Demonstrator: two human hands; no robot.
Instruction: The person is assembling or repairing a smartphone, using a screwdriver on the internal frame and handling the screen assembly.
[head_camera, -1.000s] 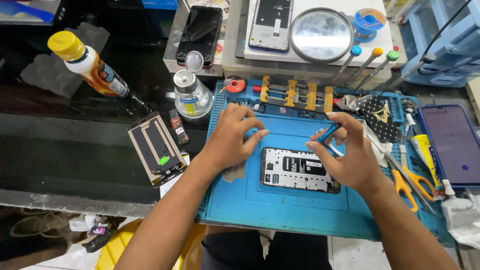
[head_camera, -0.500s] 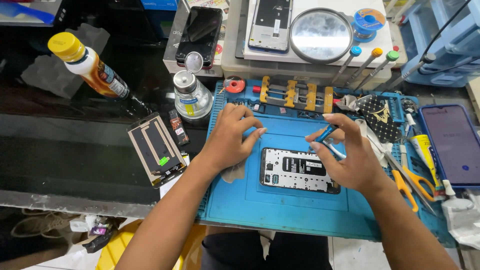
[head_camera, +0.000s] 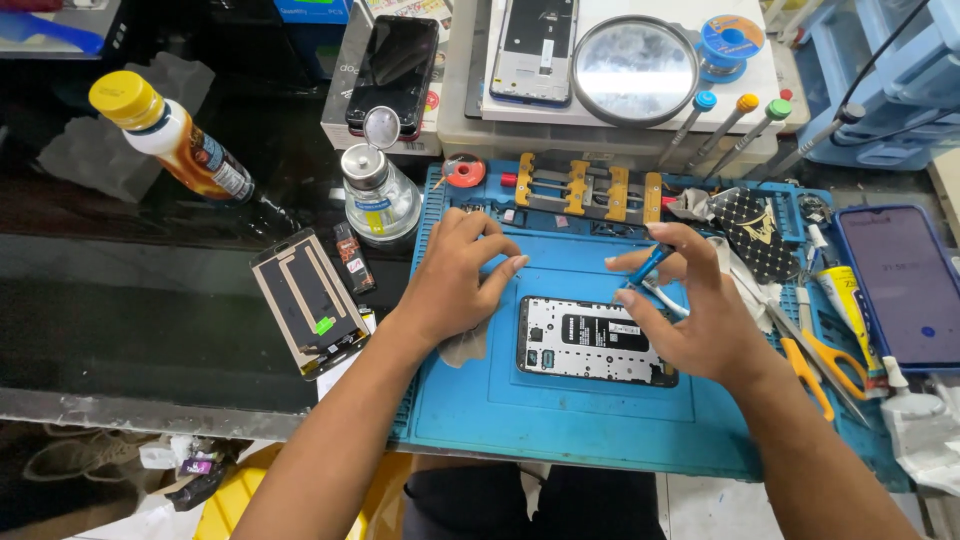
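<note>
My right hand (head_camera: 700, 320) pinches a blue screwdriver (head_camera: 648, 266) above the opened phone (head_camera: 590, 340) at frame centre; my left hand (head_camera: 455, 275), holding nothing, rests just left of it.

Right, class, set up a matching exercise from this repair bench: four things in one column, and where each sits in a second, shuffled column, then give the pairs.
Things:
1. opened phone
2. yellow-capped bottle
3. round magnifier
4. orange-handled scissors

Places:
A. on the white box at the back
B. on the blue mat, between the left hand and the right hand
C. at the mat's right edge, beside the right wrist
D. lying tilted on the dark bench top at far left

Pairs: 1-B, 2-D, 3-A, 4-C
</note>
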